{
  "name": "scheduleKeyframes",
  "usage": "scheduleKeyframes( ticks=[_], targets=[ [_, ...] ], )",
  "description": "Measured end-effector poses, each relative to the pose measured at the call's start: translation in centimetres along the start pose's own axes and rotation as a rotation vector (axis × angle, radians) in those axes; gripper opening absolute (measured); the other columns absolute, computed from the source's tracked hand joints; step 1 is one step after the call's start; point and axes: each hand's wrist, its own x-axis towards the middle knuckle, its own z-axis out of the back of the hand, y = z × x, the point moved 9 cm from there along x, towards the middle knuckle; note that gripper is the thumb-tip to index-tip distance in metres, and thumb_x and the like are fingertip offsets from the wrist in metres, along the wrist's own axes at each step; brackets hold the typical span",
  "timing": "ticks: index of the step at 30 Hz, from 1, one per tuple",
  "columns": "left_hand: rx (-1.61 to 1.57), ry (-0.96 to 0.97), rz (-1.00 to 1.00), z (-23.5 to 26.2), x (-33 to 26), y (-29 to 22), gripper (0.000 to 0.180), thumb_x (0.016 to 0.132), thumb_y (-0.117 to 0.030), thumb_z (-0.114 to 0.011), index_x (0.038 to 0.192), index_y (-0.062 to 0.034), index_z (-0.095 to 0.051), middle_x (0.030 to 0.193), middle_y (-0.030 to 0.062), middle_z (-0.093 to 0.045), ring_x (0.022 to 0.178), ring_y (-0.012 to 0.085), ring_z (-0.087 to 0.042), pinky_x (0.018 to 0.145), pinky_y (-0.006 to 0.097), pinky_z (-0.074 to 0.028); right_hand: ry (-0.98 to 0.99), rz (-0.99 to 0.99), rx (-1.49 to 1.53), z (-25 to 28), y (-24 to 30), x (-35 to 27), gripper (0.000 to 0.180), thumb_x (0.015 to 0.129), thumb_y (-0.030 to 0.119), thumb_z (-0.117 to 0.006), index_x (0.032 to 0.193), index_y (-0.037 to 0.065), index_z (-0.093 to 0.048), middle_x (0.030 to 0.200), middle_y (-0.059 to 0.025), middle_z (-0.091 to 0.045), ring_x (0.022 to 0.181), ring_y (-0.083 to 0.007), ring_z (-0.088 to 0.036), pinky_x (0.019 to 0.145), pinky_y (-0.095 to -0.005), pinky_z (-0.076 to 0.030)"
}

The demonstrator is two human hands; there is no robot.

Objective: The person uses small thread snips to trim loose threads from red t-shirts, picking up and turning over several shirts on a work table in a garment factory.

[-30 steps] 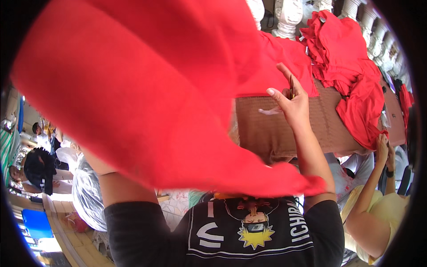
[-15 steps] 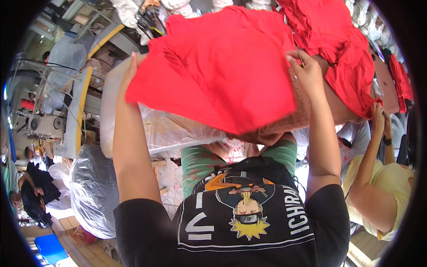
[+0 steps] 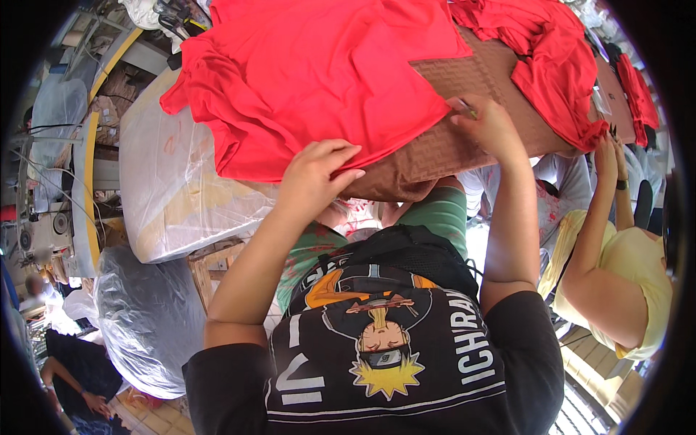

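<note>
A red cloth garment [image 3: 312, 87] lies spread and wrinkled over the brown-covered table [image 3: 464, 76], its near edge toward me. My left hand [image 3: 319, 172] is at that near edge, thumb and fingers apart, with the cloth beside the fingertips. Just off the garment's right corner, my right hand [image 3: 487, 125] is closed around a small slim tool [image 3: 468, 110]. Mostly hidden by the fingers, the tool shows only a bit of its length, so its exact kind is unclear.
More red cloth [image 3: 554, 80] lies to the right, where a co-worker's hands [image 3: 609, 156] hold its edge. A plastic-wrapped block [image 3: 181, 181] adjoins the table at left. Below it stands a large plastic-wrapped bundle [image 3: 145, 319]. Sewing machines are at far left.
The red garment, lifted and blurred before, now lies on the table farther left. My left hand has come off its left side to the near edge. My right hand has lowered slightly.
</note>
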Motion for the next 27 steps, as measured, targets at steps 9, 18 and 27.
scheduleKeyframes(
  ticks=[9, 18, 27],
  targets=[
    [-0.363, 0.128, 0.259, -1.7, -0.2, 1.4, 0.019, 0.086, -0.017, -0.061, 0.095, -0.0009, -0.067, 0.096, 0.0106, -0.064, 0.082, 0.0205, -0.063, 0.073, 0.027, -0.047, -0.340, 0.097, -0.035, -1.8, 0.4, 0.8, 0.031, 0.070, 0.013, -0.068, 0.099, 0.004, -0.061, 0.095, -0.0156, -0.062, 0.088, -0.0346, -0.060, 0.076, -0.0425, -0.048],
    [-0.476, -0.133, 0.182, 9.6, -0.5, -3.8, 0.022, 0.093, -0.015, -0.054, 0.093, 0.0046, -0.063, 0.086, 0.0052, -0.063, 0.078, 0.0085, -0.056, 0.070, 0.023, -0.045, -0.164, -0.004, 0.620, 2.6, 3.9, 0.0, 0.024, 0.073, -0.002, -0.059, 0.096, 0.003, -0.060, 0.079, -0.0041, -0.064, 0.049, -0.0115, -0.052, 0.046, -0.0241, -0.041],
    [-0.937, -0.547, 0.277, 11.6, -0.7, 2.9, 0.026, 0.096, -0.021, -0.048, 0.102, 0.0018, -0.059, 0.098, 0.0063, -0.063, 0.089, 0.0104, -0.059, 0.081, 0.025, -0.046, 0.539, 0.021, 1.107, 0.9, 6.8, -1.9, 0.033, 0.081, 0.000, -0.063, 0.113, -0.001, -0.057, 0.083, -0.0006, -0.060, 0.041, -0.0001, -0.037, 0.036, -0.0171, -0.024]
  ],
)
